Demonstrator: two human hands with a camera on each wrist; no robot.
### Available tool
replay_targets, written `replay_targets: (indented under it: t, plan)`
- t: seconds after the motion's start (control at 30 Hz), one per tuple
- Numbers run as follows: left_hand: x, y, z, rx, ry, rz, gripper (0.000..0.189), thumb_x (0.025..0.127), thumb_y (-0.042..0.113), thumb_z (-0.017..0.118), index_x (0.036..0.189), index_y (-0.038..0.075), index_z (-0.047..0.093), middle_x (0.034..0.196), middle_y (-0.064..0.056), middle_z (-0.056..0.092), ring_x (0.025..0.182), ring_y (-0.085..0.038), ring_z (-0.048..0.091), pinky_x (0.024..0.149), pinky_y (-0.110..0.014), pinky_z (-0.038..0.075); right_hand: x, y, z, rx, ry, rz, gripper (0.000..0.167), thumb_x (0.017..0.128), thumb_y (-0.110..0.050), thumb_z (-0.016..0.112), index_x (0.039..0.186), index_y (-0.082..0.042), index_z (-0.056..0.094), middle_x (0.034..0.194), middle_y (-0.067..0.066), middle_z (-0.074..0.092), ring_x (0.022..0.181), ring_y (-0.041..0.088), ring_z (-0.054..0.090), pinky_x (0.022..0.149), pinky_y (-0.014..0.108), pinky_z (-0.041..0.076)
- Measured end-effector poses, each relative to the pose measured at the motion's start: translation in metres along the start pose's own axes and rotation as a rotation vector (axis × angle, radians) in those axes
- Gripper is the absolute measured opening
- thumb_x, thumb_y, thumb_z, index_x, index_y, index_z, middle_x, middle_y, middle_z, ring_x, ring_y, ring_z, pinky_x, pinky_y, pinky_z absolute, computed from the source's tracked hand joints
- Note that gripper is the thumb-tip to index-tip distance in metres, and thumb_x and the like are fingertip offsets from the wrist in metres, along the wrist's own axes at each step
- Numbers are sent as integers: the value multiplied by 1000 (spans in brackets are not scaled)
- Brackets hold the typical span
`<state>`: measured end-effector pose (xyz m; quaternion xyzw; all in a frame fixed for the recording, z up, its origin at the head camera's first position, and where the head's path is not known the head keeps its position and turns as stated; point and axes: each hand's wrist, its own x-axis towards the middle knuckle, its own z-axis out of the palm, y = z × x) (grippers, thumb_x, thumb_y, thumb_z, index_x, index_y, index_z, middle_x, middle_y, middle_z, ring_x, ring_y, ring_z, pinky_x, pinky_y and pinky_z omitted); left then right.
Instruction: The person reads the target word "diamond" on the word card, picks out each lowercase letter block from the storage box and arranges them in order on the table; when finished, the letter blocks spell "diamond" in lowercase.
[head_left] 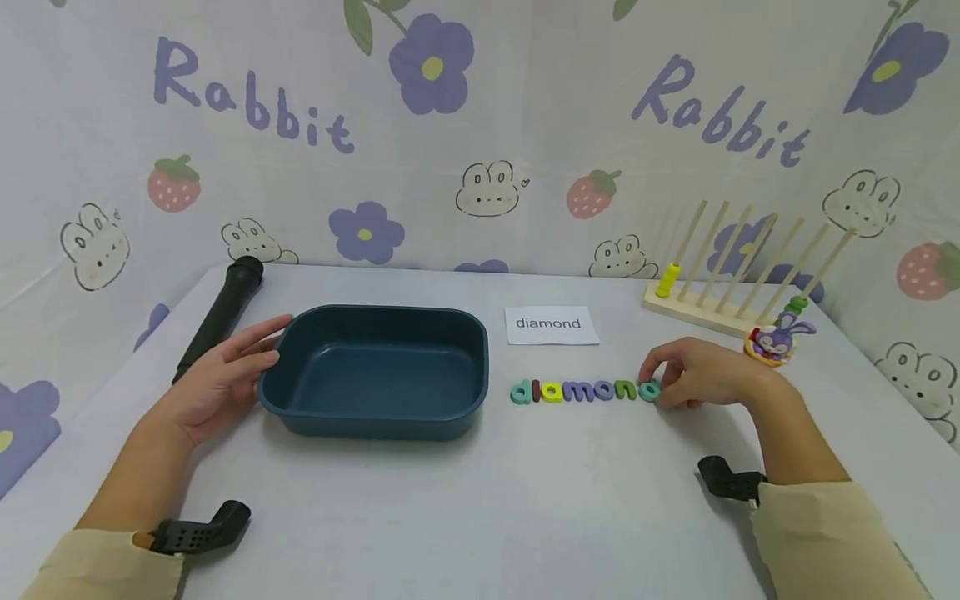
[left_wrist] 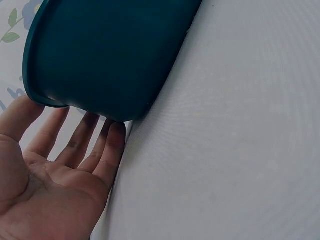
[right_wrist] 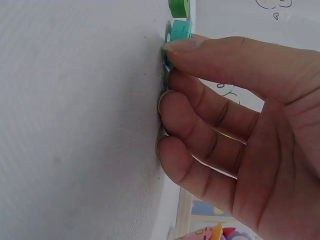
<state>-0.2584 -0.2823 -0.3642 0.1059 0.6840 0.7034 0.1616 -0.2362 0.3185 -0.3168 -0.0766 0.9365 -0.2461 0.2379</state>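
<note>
At the right end of a row of coloured letters, my right hand pinches a teal letter between thumb and fingers; part of it is hidden. In the right wrist view the teal letter shows beyond the thumb, beside a green letter. The other letters visible in the row read d, i or l, a, m, o, n. Above the row lies a white card printed "diamond". My left hand touches the left end of a dark teal bin, fingers extended against its wall.
A black rod with a wider head lies left of the bin. At the back right stands a wooden rod rack with yellow beads and green beads. A patterned cloth hangs behind the white table.
</note>
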Motion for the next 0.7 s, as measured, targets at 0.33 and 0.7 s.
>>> replay_targets:
  t: [0.33, 0.7]
  plan:
    - [1, 1, -1, 9, 7, 7, 57, 109, 18, 53, 162, 22, 35, 164, -11, 27, 123, -3, 60, 96, -20, 54, 3, -1, 0, -1, 13, 0, 31, 91, -13, 75, 120, -10, 68, 90, 5, 60, 78, 20, 55, 66, 33, 47]
    - [-1, -2, -2, 9, 9, 2, 56, 108, 17, 53, 161, 23, 36, 164, -11, 26, 124, -3, 59, 96, -20, 54, 1, -1, 3, 23, -1, 29, 37, 90, -20, 77, 125, -13, 67, 94, 6, 62, 81, 21, 57, 70, 33, 48]
